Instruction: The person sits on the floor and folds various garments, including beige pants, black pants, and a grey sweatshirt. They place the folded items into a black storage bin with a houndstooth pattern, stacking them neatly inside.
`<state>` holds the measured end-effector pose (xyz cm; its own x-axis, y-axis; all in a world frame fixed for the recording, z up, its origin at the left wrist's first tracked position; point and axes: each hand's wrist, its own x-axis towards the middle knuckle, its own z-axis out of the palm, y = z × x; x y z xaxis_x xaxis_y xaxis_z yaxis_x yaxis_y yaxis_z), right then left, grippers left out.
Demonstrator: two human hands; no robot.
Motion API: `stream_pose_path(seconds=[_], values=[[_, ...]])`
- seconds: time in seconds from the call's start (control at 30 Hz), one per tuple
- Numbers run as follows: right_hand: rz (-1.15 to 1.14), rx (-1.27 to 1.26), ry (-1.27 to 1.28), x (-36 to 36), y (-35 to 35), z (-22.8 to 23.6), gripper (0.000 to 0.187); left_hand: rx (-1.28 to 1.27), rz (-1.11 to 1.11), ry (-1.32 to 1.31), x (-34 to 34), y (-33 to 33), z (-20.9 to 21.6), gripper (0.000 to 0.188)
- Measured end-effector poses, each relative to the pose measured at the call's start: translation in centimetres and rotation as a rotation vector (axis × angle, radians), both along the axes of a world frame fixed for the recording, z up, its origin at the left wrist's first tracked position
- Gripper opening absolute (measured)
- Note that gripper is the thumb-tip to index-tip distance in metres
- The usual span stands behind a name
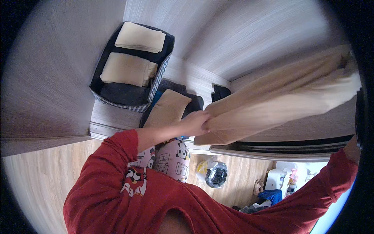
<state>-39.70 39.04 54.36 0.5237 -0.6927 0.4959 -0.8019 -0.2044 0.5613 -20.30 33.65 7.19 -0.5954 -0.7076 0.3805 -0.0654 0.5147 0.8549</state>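
Observation:
A pair of long tan trousers [272, 97] stretches from the middle of the view to the far right. My left hand [198, 123] is closed on its lower left end, fingers pinching the cloth. At the right rim my right hand [352, 148] shows only in part; its fingers are hidden, near the trousers' other end. Just left of my left hand, a folded tan garment [169, 107] lies on a stack of dark clothes [194, 102]. Behind it, a fabric storage box [156, 84] with a checkered side holds two folded tan garments [126, 68] and dark clothing [124, 93].
Wood-grain wardrobe panels [50, 78] enclose the left and back. A small black item [221, 93] lies behind the trousers. Below are a sliding-door track [269, 156], the wood floor [241, 171], a clear bag with dark contents [216, 174] and blue cloth [272, 196].

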Motion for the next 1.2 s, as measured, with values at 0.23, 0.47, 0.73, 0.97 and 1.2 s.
stream_pose_path(seconds=[0.23,0.47,0.73,0.97,1.2], values=[[-0.073,-0.009,-0.058,-3.1,1.0,0.5,0.045,0.265,-0.19,-0.151,-2.3,4.2,-4.8,0.037],[-0.131,-0.02,-0.096,-5.4,1.8,0.6,0.045,1.606,-0.419,0.7,-4.3,3.5,-7.4,0.028],[-0.2,-0.065,-0.158,-8.8,4.6,0.2,0.046,1.857,-0.397,1.294,1.4,-0.8,-5.4,0.036],[-0.261,-0.153,-0.256,-12.8,7.3,-0.2,0.046,1.829,0.117,1.362,1.0,-5.6,-6.9,0.025],[-0.215,-0.518,-0.532,-18.3,14.1,-1.6,0.047,1.409,0.179,1.304,6.2,-11.8,-5.0,0.028]])
